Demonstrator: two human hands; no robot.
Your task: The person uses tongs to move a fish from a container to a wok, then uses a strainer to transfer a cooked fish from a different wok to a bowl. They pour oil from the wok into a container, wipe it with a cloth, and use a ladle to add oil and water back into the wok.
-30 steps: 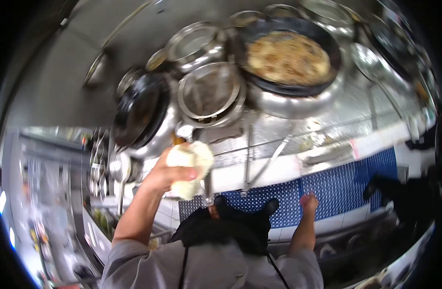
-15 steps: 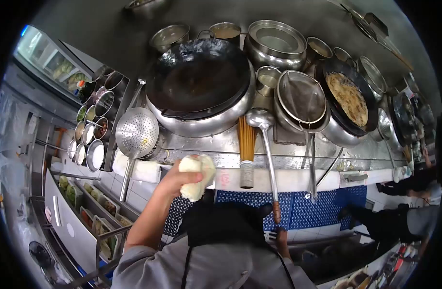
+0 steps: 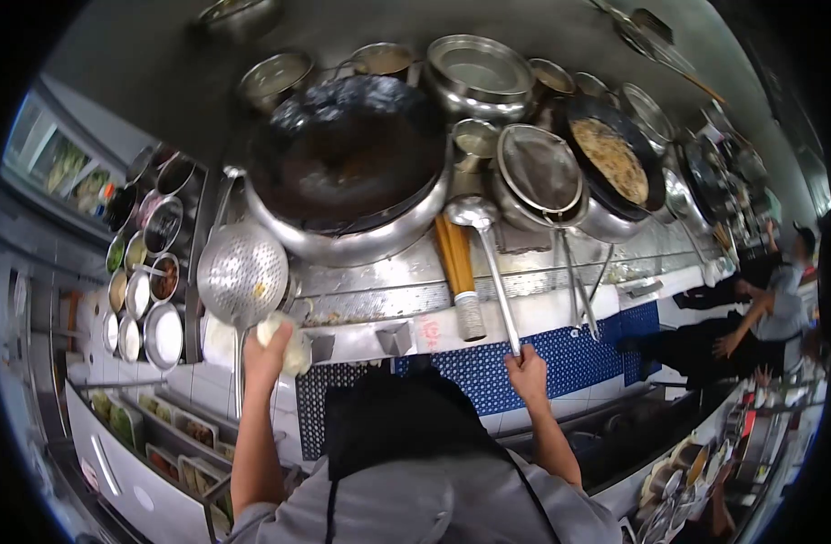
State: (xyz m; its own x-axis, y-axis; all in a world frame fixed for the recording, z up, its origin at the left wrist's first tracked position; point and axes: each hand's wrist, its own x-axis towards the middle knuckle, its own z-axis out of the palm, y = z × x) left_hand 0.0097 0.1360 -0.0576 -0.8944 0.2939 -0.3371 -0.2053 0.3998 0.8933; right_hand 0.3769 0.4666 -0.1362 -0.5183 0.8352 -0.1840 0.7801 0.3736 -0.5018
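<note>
My left hand [image 3: 269,355] grips a bunched pale cloth [image 3: 295,352] at the counter's front edge. Right behind it lies a perforated skimmer [image 3: 243,272], its handle running down beside my wrist. Closed around the end of a long steel ladle [image 3: 499,281] is my right hand [image 3: 527,374]; the ladle's bowl rests on the counter. A bamboo wok brush [image 3: 461,272] lies just left of the ladle. Ahead of me a large dark wok [image 3: 347,159] sits on a round metal burner ring, with a dark film over its inside.
A wire strainer [image 3: 541,168] rests on a pot at right. Beyond it stands a wok of bubbling, light-brown contents [image 3: 610,159]. Steel pots [image 3: 482,71] line the back. Seasoning bowls [image 3: 164,334] stand at left, above an open ingredient drawer [image 3: 116,453]. Other people [image 3: 760,308] are at far right.
My left hand has moved left and down with the cloth, beside the skimmer handle. My right hand has come up from below onto the ladle's handle. The view has shifted.
</note>
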